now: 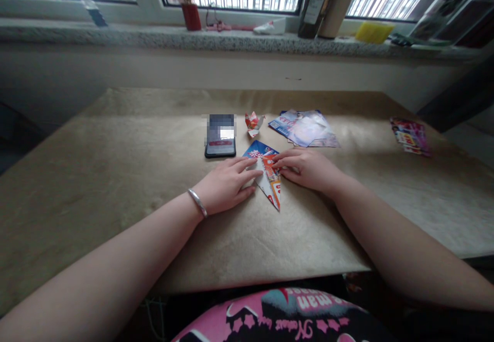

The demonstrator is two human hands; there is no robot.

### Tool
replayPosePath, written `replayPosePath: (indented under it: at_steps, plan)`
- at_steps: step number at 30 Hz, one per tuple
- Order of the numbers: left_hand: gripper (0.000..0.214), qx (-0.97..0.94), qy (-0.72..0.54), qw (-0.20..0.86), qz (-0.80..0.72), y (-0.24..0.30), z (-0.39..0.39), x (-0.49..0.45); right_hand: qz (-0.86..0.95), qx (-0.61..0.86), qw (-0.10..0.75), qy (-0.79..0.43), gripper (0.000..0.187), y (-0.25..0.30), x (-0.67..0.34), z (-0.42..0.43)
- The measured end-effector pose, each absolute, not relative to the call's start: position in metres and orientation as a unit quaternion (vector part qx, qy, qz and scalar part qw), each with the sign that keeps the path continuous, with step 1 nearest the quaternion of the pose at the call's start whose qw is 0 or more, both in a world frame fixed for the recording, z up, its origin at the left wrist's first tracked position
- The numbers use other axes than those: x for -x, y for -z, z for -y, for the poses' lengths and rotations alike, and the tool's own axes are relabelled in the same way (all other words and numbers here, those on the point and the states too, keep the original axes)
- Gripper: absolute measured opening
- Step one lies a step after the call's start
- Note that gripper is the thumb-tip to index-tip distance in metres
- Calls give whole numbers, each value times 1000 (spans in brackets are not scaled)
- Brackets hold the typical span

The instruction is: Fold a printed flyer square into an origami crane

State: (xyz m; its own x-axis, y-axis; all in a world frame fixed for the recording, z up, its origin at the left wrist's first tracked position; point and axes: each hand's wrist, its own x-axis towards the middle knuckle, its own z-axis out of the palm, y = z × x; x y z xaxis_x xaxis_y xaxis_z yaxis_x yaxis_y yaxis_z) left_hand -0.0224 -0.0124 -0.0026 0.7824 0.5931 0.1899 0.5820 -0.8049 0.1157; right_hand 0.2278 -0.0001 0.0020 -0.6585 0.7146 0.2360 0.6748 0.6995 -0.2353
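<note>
A folded piece of colourful printed paper (270,177) lies on the tan table (116,177), tapering to a point toward me. My left hand (227,183), with a silver bangle on the wrist, lies flat on the paper's left side, fingers stretched out. My right hand (304,169) presses its fingertips on the paper's right edge, fingers together and curled a little. A small finished folded paper figure (253,122) in red and white stands just beyond the paper.
A dark phone (220,137) lies left of the folded figure. Several loose printed sheets (304,127) sit at the back right, and another printed sheet (410,136) near the right edge. The windowsill behind holds a red container (191,15), bottles and a yellow sponge (373,32).
</note>
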Motion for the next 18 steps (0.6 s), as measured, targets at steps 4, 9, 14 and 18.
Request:
replayPosePath:
  at_steps: [4, 9, 14, 18]
  plan:
    - [36, -943, -104, 13, -317, 1, 15, 21, 910, 369, 165, -91, 25, 0, -227, -2]
    - [33, -944, -99, -5, -315, -2, 18, 20, 916, 349, 176, -92, 26, 2, -228, -5]
    - [31, -944, -95, -26, -316, -4, 18, 20, 921, 339, 172, -79, 27, 3, -226, -5]
    - [30, -943, -95, -20, -318, -2, 17, 20, 923, 335, 174, -79, 27, 3, -226, -5]
